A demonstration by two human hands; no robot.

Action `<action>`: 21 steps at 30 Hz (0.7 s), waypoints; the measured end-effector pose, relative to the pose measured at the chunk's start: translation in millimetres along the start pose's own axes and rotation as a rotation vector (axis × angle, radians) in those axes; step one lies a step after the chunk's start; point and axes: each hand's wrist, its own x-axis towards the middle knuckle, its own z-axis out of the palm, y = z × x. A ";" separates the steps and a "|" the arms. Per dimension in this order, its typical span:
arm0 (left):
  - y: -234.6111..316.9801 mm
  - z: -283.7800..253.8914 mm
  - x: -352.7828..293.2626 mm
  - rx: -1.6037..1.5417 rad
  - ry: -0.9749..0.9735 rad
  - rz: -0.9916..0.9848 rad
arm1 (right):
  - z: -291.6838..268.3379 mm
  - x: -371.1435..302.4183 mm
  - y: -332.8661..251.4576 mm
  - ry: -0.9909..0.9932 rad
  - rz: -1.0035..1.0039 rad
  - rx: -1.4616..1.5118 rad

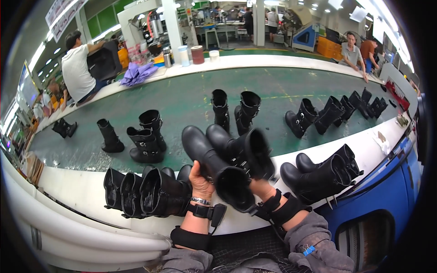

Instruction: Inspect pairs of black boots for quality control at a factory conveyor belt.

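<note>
Two black leather boots are raised over the near edge of the table, toes pointing away from me. The left boot leans with its open top toward me, and my left hand is closed round its shaft, thumb up. Beside it the right boot is smeared by motion at its shaft. My right hand grips near that boot's shaft, with most of its fingers hidden. Close to my left wrist stand several black boots in a row. To the right of my right hand, a pair of black buckled boots lies tilted.
A green conveyor belt carries more black boots, singly and in groups. White ledges border it. Purple wrapping, jars and a flask stand on the far ledge. A blue machine is at my right; co-workers sit across.
</note>
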 end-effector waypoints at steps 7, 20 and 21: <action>-11.9 -15.7 11.9 0.156 -0.311 -0.018 | -34.9 9.4 -1.2 0.005 0.639 0.996; 4.1 -4.7 6.2 0.221 -0.635 -0.224 | -36.4 21.4 -29.4 -0.273 0.556 1.270; 2.3 -4.1 6.6 0.226 -0.630 -0.226 | -36.1 20.7 -29.4 -0.280 0.565 1.240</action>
